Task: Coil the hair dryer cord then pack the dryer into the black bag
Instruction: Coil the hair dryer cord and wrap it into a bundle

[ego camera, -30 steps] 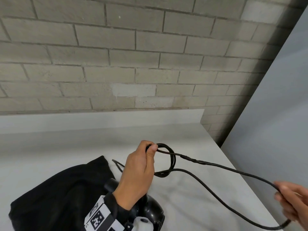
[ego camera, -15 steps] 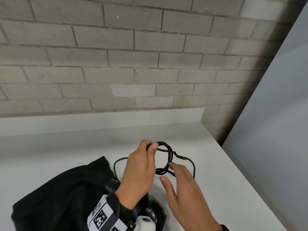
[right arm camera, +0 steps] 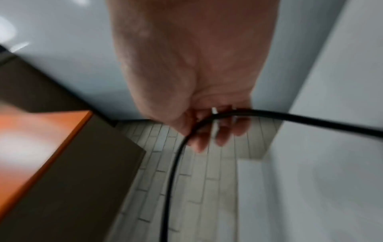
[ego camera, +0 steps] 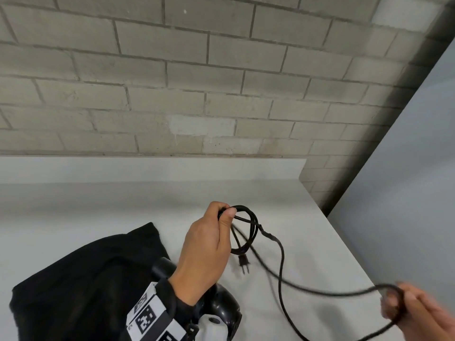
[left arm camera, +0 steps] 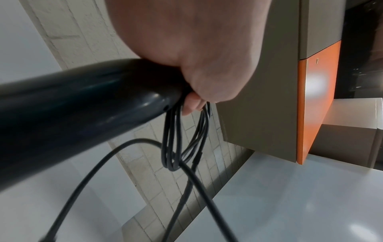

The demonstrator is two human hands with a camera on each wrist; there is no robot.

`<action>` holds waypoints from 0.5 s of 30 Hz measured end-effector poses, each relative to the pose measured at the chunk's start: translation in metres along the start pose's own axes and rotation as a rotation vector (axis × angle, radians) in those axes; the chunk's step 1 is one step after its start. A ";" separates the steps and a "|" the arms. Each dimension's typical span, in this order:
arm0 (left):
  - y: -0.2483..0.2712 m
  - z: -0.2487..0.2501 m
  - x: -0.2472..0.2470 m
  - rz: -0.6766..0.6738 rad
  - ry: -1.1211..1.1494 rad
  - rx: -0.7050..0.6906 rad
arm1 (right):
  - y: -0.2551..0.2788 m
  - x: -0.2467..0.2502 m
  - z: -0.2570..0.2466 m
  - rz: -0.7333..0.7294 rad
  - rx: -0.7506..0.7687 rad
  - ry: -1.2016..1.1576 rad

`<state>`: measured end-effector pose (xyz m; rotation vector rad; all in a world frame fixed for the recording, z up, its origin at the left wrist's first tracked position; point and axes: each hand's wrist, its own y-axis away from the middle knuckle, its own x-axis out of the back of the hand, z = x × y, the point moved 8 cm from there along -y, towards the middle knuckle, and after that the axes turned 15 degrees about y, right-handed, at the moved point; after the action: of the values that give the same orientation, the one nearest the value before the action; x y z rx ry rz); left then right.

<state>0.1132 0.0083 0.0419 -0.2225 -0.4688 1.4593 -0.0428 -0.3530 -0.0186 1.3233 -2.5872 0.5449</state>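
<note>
Head view: left hand (ego camera: 206, 244) clenched round coiled cord (ego camera: 246, 230); slack ran toward four o'clock to right hand (ego camera: 416, 313), pinching it.

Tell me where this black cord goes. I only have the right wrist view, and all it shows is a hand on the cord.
Observer: From the right hand the cord runs up to a small coil pinched in the left hand.
Operator: Where's the plug?
Observer: The plug hangs below the coil, prongs down.
Operator: And the dryer?
Observer: In the left wrist view, the dryer handle sits under that same left palm. The black bag lies beside it on the table.
</note>
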 end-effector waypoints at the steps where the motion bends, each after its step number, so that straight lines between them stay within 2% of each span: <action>1: 0.000 0.000 0.000 -0.002 -0.007 0.000 | -0.006 -0.005 0.019 -0.084 -0.016 0.151; 2: -0.001 0.000 -0.001 -0.005 -0.011 0.000 | -0.001 -0.002 0.013 -0.042 -0.082 0.324; 3: -0.001 0.000 -0.002 -0.007 -0.011 0.000 | 0.004 0.000 0.017 0.076 -0.155 0.314; 4: -0.002 0.000 -0.003 -0.007 -0.010 0.001 | -0.002 0.002 0.010 0.013 -0.169 0.433; 5: -0.002 0.000 -0.003 -0.005 -0.010 0.001 | -0.001 0.003 0.001 0.122 -0.138 0.479; 6: -0.003 0.000 -0.004 -0.004 -0.013 0.001 | 0.004 -0.015 -0.021 0.127 -0.092 0.450; 7: -0.003 -0.001 -0.004 -0.003 -0.018 0.001 | 0.008 -0.030 -0.040 0.200 0.017 0.473; 9: -0.004 0.001 -0.005 -0.004 -0.026 -0.005 | 0.022 -0.084 -0.088 0.108 0.214 0.459; 10: -0.004 0.001 -0.005 -0.005 -0.031 -0.010 | 0.027 -0.113 -0.101 0.015 0.253 0.453; 13: -0.004 0.003 -0.004 -0.004 -0.036 -0.017 | 0.038 -0.186 -0.115 -0.226 0.465 0.607; 15: -0.004 0.003 -0.004 -0.006 -0.037 -0.014 | 0.037 -0.218 -0.112 -0.341 0.497 0.663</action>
<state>0.1148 0.0039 0.0459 -0.2055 -0.5093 1.4562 0.0547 -0.1265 0.0044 1.3605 -1.7058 1.3434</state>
